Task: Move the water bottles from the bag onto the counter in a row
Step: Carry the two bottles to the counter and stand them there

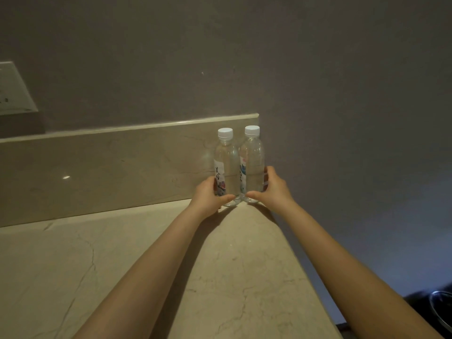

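Observation:
Two clear water bottles with white caps stand upright side by side at the back right corner of the beige marble counter, touching each other and close to the backsplash. My left hand grips the lower part of the left bottle. My right hand grips the lower part of the right bottle. Both thumbs lie across the bottle bases. No bag is in view.
The marble backsplash runs along the back, under a grey wall. A white wall socket plate is at the far left. The counter's right edge falls away just right of the bottles. A dark object with a metal rim sits low at the right.

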The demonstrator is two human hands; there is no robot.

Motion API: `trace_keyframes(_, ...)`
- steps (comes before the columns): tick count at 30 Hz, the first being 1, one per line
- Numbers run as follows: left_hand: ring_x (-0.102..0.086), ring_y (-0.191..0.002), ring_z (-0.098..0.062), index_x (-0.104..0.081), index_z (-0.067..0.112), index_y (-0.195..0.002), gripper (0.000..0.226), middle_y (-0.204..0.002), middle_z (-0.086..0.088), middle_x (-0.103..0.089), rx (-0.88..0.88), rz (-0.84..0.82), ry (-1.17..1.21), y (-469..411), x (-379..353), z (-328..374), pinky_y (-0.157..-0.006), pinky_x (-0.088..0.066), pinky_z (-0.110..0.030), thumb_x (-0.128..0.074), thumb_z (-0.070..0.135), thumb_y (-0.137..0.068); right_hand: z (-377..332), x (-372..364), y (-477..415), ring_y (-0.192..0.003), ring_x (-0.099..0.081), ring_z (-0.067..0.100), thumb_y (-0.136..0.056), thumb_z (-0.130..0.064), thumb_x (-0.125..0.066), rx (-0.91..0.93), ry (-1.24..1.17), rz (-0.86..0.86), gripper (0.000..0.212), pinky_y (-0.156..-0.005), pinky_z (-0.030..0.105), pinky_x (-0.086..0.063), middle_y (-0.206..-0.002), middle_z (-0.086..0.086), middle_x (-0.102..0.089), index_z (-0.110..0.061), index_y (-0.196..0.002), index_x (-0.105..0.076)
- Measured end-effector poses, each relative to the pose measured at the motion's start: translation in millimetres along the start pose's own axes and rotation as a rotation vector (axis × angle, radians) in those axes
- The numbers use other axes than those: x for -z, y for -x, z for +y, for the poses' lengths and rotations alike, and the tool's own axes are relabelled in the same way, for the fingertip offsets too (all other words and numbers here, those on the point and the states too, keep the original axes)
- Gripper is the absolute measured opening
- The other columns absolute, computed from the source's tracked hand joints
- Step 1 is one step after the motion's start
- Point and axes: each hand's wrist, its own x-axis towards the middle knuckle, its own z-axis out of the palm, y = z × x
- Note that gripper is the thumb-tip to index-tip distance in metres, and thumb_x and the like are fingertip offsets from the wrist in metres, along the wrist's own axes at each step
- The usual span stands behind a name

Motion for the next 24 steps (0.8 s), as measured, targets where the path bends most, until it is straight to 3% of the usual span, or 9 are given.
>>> trace_keyframes(5, -0.064, -0.084, -0.018, -0.056, 0.015, -0.109, 0.041, -0.102, -0.006, -0.067, -0.022, -0.035, 0.06, 4, 4, -1, -0.067, -0.056, -0.03, -0.079, 0.02, -0.075, 0, 2, 0, -0.096, -0.058, 0.014, -0.067, -0.023, -0.085, 0.014, -0.012, -0.011, 0.065, -0.079, 0.028, -0.052, -0.116, 0.0, -0.061, -0.018, -0.119, -0.045)
trace_keyframes(9, -0.064, -0.091, -0.02, -0.057, 0.014, -0.113, 0.046, -0.107, -0.006, -0.067, 0.001, -0.017, 0.017, 7, 6, 2, -0.078, -0.056, -0.035, -0.08, 0.025, -0.074, -1, 0, 2, -0.106, -0.058, 0.018, -0.07, -0.024, -0.083, 0.002, -0.021, -0.003, 0.066, -0.081, 0.027, -0.05, -0.123, 0.002, -0.059, -0.019, -0.123, -0.044)
trace_keyframes(13, -0.056, -0.1, -0.021, -0.051, 0.006, -0.119, 0.06, -0.113, -0.005, -0.058, 0.061, 0.082, -0.11, 15, 3, 12, -0.083, -0.047, -0.03, -0.078, 0.036, -0.074, -1, -2, 6, -0.114, -0.058, 0.024, -0.07, -0.031, -0.082, -0.057, 0.023, -0.001, 0.075, -0.088, 0.034, -0.051, -0.128, 0.006, -0.057, -0.014, -0.13, -0.04)
trace_keyframes(17, -0.059, -0.101, -0.029, -0.049, 0.002, -0.122, 0.059, -0.117, -0.011, -0.056, 0.129, 0.166, -0.071, 32, 7, 18, -0.087, -0.052, -0.042, -0.068, 0.041, -0.081, -2, -2, 26, -0.123, -0.051, 0.032, -0.077, -0.043, -0.074, -0.152, 0.162, 0.048, 0.083, -0.093, 0.041, -0.046, -0.138, 0.013, -0.049, -0.008, -0.138, -0.03)
trace_keyframes(19, -0.06, -0.101, -0.028, -0.051, 0.005, -0.123, 0.052, -0.116, -0.01, -0.059, 0.113, 0.212, -0.043, 40, 12, 21, -0.088, -0.052, -0.041, -0.063, 0.037, -0.084, -6, 4, 36, -0.12, -0.052, 0.031, -0.081, -0.043, -0.068, -0.138, 0.246, 0.059, 0.075, -0.089, 0.039, -0.045, -0.135, 0.012, -0.051, -0.01, -0.137, -0.032)
trace_keyframes(24, -0.056, -0.089, -0.018, -0.055, 0.009, -0.121, 0.039, -0.11, -0.004, -0.061, -0.062, 0.259, 0.013, 83, 38, 39, -0.073, -0.041, -0.028, -0.058, 0.031, -0.088, -47, 21, 81, -0.103, -0.059, 0.021, -0.085, -0.042, -0.061, -0.056, 0.334, 0.048, 0.042, -0.081, 0.032, -0.048, -0.115, 0.001, -0.064, -0.018, -0.12, -0.056)
